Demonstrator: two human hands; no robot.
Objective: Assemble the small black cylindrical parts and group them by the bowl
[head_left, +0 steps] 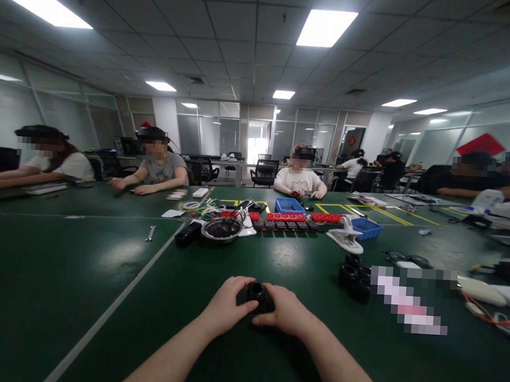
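Fingers (246, 281) of the left hand (225, 305) pinch a black part (256, 291) from its left side; those of the right hand (288, 311) curve round its right, their contact unclear. It sits between both sets of fingertips, open end up, long axis seemingly near upright, neither hand clearly nearer.

A wrench (150, 234) lies at eleven o'clock, a blue bin (290, 211) at twelve, a white clamp (347, 236) at one.
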